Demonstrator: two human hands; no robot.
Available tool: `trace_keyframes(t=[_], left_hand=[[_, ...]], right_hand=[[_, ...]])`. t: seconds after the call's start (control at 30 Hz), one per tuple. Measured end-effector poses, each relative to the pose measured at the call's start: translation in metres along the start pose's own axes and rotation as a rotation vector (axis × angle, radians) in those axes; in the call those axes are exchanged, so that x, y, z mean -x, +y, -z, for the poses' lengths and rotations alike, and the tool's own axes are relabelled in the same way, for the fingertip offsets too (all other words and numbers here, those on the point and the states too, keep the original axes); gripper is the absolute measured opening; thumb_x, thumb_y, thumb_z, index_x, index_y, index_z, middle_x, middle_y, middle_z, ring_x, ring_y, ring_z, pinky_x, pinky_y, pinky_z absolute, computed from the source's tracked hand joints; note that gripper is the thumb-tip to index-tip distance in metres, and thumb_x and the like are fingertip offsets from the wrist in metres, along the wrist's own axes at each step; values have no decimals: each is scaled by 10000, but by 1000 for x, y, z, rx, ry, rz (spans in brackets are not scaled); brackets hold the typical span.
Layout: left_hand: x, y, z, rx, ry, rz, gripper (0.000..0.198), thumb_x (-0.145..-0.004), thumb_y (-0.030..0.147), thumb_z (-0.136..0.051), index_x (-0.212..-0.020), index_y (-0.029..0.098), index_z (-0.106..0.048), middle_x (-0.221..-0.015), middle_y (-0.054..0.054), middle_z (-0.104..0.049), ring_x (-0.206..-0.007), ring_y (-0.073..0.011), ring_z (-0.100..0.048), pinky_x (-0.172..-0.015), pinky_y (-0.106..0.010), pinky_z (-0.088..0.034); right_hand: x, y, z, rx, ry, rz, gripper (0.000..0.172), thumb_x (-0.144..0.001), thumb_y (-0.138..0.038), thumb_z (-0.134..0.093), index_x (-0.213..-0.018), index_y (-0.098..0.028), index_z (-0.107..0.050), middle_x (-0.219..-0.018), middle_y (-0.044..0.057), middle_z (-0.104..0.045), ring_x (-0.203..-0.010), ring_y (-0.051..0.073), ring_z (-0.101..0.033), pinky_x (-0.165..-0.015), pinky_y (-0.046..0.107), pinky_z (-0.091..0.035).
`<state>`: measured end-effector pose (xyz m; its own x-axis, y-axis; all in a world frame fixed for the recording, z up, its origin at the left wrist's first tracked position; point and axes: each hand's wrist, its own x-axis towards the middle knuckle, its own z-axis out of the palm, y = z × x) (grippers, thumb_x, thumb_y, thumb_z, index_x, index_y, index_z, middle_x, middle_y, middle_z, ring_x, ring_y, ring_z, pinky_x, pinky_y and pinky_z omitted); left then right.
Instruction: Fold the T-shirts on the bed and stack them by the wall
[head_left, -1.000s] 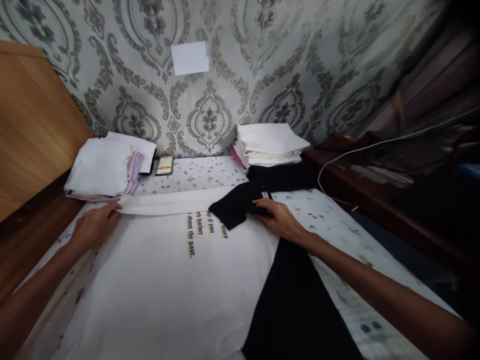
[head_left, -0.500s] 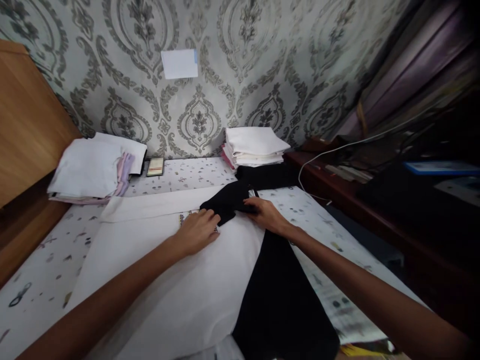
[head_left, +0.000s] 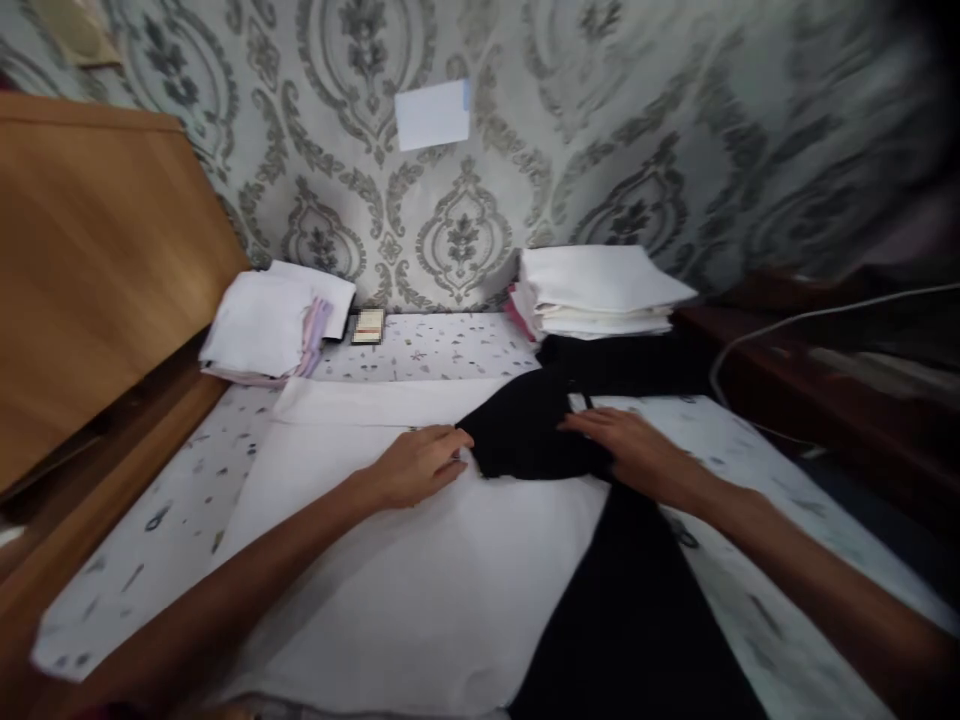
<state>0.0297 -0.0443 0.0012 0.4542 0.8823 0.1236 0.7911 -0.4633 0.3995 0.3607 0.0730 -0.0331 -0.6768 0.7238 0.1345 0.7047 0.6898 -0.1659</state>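
A white shirt with black sleeves [head_left: 420,580] lies spread over the patterned bed sheet, its left side folded inward in a white strip. One black sleeve [head_left: 517,425] is laid across the white body; the other black part [head_left: 637,610] runs down toward me. My left hand [head_left: 424,465] is closed, pinching cloth at the left end of the folded sleeve. At that sleeve's right side, my right hand [head_left: 630,450] holds the black cloth with its fingertips; its thumb is hard to see. A small pale patch shows beside the right fingertips.
Folded white clothes [head_left: 600,280] are stacked by the wall on the right. Another pile [head_left: 259,325] lies left, beside a small card-like item [head_left: 368,326]. A wooden cabinet [head_left: 97,260] borders the left side. A white cable [head_left: 810,320] hangs over the dark furniture at right.
The view has swung left, so things appear further right. The black sleeve now lies flatter and wider over the white body, and my hands are further apart. Printed lettering near my left hand is now covered.
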Motion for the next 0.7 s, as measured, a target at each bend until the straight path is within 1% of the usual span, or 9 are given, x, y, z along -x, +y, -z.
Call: trace_keyframes(t=[0.07, 0.17, 0.2, 0.27, 0.37, 0.43, 0.5, 0.6, 0.7], left_hand=[[18, -32, 10, -30, 97, 115, 300, -979, 292, -423, -1189, 276, -636, -1128, -71, -717, -1039, -227, -675, -913, -350, -546], [47, -93, 42, -141, 258, 369, 318, -945, 217, -385, -1133, 200, -641, -1145, -124, -697, -1083, -272, -642, -980, -442, -502], [55, -114, 55, -184, 308, 453, 332, -930, 185, -370, -1123, 178, -640, -1152, -140, -687, -1102, -282, -626, -988, -457, -484], [68, -153, 78, -289, 380, 674, 314, -915, 176, -388, -1082, 172, -654, -1159, -134, -683, -1122, -268, -607, -1002, -410, -454], [73, -193, 97, -299, 407, 815, 280, -922, 233, -416, -1019, 168, -670, -1117, -138, -699, -1071, -264, -619, -927, -370, -457], [71, -208, 99, -268, 409, 870, 259, -918, 321, -455, -951, 178, -669, -1018, -117, -717, -967, -256, -639, -824, -340, -463], [69, -215, 95, -238, 415, 920, 231, -873, 387, -528, -888, 193, -651, -912, -81, -712, -867, -242, -635, -735, -313, -442], [71, -220, 92, -211, 448, 946, 157, -811, 353, -559, -839, 207, -611, -841, -41, -679, -818, -217, -610, -698, -289, -406], [79, -225, 93, -115, 529, 959, 120, -771, 309, -532, -802, 203, -579, -797, -20, -641, -800, -195, -585, -693, -277, -393]], right_hand=[[-5, 12, 5, 74, -66, 15, 704, -588, -65, -519, -1225, -284, -724, -1193, 97, -740, -1141, 351, -667, -966, 524, -532], [-26, 23, 4, 100, -75, -52, 652, -656, -61, -479, -1205, -297, -742, -1154, 94, -755, -1057, 332, -707, -891, 484, -570], [-37, 23, 2, 92, -46, -72, 632, -687, -60, -460, -1202, -294, -743, -1158, 88, -756, -1046, 318, -712, -894, 468, -572], [-61, 14, -5, 61, 27, -64, 567, -772, -74, -422, -1208, -260, -735, -1199, 83, -744, -1088, 294, -700, -965, 442, -549], [-95, -6, -23, 24, 74, -24, 457, -905, -162, -375, -1218, -185, -708, -1256, 119, -713, -1180, 284, -658, -1051, 424, -507], [-108, -15, -38, 35, 104, -52, 424, -939, -233, -390, -1239, -146, -677, -1288, 164, -685, -1216, 310, -635, -1058, 456, -504], [-110, -17, -53, 56, 167, -89, 432, -950, -278, -409, -1282, -119, -636, -1330, 201, -648, -1252, 336, -608, -1063, 494, -497], [-102, -12, -67, 61, 262, -130, 472, -980, -335, -383, -1359, -121, -567, -1362, 208, -620, -1277, 346, -587, -1056, 521, -497], [-96, -8, -70, 58, 275, -150, 494, -996, -359, -356, -1390, -122, -538, -1356, 202, -622, -1285, 340, -583, -1085, 514, -476]])
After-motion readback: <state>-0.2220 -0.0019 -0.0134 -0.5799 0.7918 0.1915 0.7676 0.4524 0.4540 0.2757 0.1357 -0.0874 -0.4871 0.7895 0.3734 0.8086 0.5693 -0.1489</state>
